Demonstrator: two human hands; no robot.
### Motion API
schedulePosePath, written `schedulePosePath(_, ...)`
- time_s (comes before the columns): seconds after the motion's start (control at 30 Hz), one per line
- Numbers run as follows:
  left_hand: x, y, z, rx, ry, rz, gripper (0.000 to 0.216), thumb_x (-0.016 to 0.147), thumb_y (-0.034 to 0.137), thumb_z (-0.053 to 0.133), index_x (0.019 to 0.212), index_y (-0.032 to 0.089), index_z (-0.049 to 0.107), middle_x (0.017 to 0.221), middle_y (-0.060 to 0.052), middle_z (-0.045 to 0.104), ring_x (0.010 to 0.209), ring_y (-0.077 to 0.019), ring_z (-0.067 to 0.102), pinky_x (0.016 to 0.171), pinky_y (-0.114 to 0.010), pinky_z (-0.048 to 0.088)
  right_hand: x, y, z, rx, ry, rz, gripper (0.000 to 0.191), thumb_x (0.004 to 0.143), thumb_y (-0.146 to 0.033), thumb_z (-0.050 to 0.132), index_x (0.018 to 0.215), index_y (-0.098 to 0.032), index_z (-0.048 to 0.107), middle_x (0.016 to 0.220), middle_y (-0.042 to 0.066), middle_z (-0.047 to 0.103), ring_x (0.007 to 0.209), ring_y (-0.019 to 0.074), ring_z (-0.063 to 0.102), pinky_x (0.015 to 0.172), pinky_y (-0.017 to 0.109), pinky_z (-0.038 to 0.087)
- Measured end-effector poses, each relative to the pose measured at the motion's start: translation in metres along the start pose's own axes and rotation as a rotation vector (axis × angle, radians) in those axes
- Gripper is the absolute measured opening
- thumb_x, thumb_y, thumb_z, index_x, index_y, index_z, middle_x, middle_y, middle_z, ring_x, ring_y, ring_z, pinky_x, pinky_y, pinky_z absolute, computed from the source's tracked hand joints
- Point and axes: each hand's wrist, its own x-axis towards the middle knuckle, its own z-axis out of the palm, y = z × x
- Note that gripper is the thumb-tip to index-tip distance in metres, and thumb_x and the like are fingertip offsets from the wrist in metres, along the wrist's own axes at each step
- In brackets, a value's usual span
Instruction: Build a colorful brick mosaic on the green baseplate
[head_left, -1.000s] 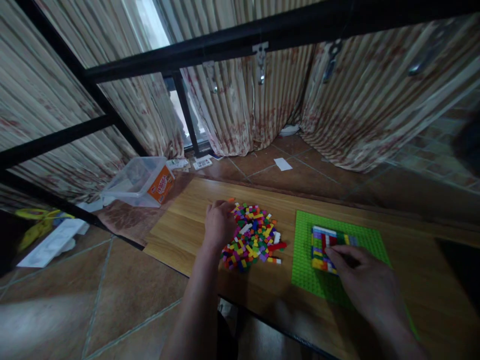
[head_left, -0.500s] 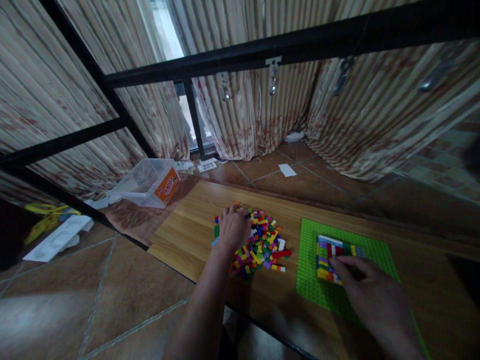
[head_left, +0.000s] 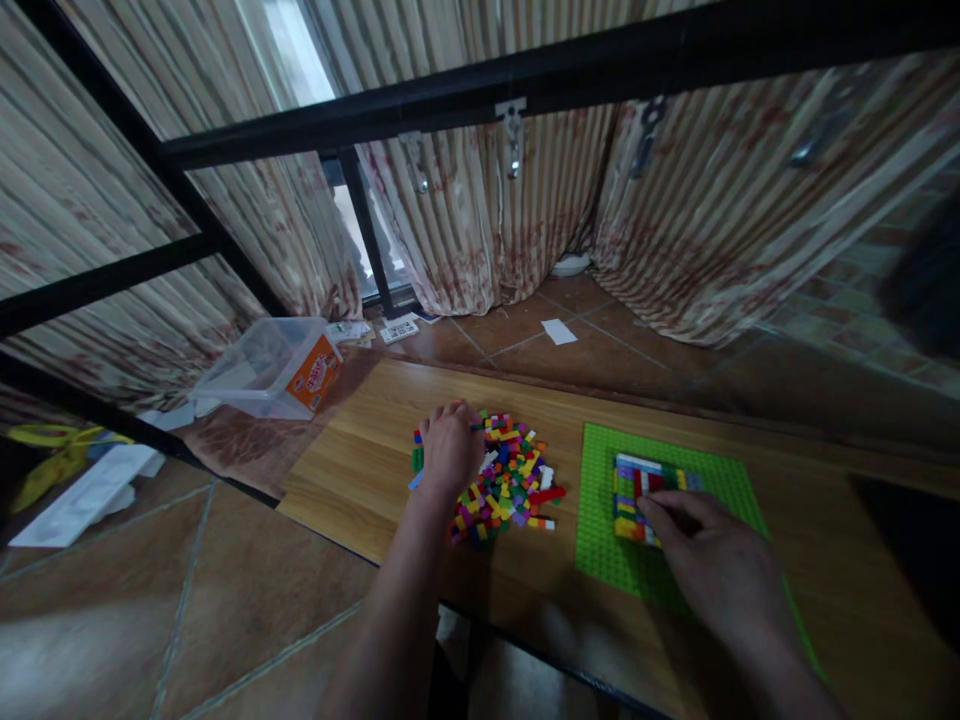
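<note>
My left hand [head_left: 452,446] reaches over the left part of a loose pile of small coloured building bricks [head_left: 510,480], its fingers curled down. The fingertips are mostly hidden, so what they hold, if anything, does not show. On the right, my right hand [head_left: 720,555] pinches with thumb and index finger at a brick on a block of stacked bricks [head_left: 626,495]. Stripes of red, white, blue, yellow and orange make up this block. It sits on a green studded baseplate [head_left: 600,540]; the hand covers its near right part.
Pile and baseplate lie on a wooden tabletop [head_left: 352,450]. Beyond its left end stands a clear plastic bin [head_left: 262,370] with an orange label. A dark flat object [head_left: 911,530] lies at the right. Black metal bars [head_left: 420,100] cross in front of the curtains.
The camera view has turned slightly, shifting the scene left. My left hand stays over the pile with its fingers bent, and my right hand stays at the brick block.
</note>
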Motion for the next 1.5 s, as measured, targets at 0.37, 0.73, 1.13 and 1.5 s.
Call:
schedulePosePath(0.37, -0.002, 0.026, -0.007, -1.337, -0.121, -0.277, 0.017, 0.065, 0.024, 0.077, 0.075, 0.015, 0.066, 0.068, 0.003, 0.061, 0.06, -0.0077, 0.053, 0.059, -0.02, 0.042, -0.007, -0.019, 0.007, 0.413, 0.114, 0.003, 0.031, 0.081, -0.05, 0.062, 0.08, -0.021, 0.072, 0.08, 0.004, 0.071, 0.072, 0.0195, 0.063, 0.068, 0.032, 0.047)
schedulePosePath(0.73, -0.041, 0.068, 0.003, -1.791, -0.526, -0.572, 0.024, 0.074, 0.02, 0.077, 0.097, 0.017, 0.071, 0.082, 0.001, 0.067, 0.072, -0.0066, 0.063, 0.072, -0.018, 0.052, -0.021, -0.071, 0.034, 0.785, -0.013, -0.117, 0.032, 0.083, -0.037, 0.067, 0.11, -0.022, 0.064, 0.088, 0.003, 0.068, 0.075, 0.0163, 0.063, 0.066, 0.029, 0.052)
schedulePosePath(1.13, -0.046, 0.065, 0.004, -1.569, -0.501, -0.293, 0.024, 0.071, 0.033, 0.08, 0.081, 0.014, 0.072, 0.073, 0.0, 0.066, 0.065, -0.0087, 0.058, 0.064, -0.02, 0.047, -0.02, -0.07, 0.033, 0.838, -0.068, -0.127, 0.018, 0.084, -0.035, 0.066, 0.094, -0.021, 0.068, 0.084, 0.001, 0.068, 0.076, 0.0155, 0.062, 0.071, 0.029, 0.051)
schedulePosePath(1.5, -0.048, 0.064, -0.001, -1.472, -0.514, -0.185, 0.023, 0.071, 0.035, 0.079, 0.075, 0.014, 0.069, 0.066, 0.001, 0.061, 0.058, -0.0078, 0.052, 0.056, -0.02, 0.042, -0.016, -0.073, 0.027, 0.9, -0.151, -0.045, 0.028, 0.078, -0.048, 0.069, 0.081, -0.021, 0.064, 0.066, -0.002, 0.06, 0.059, 0.0125, 0.055, 0.055, 0.025, 0.048)
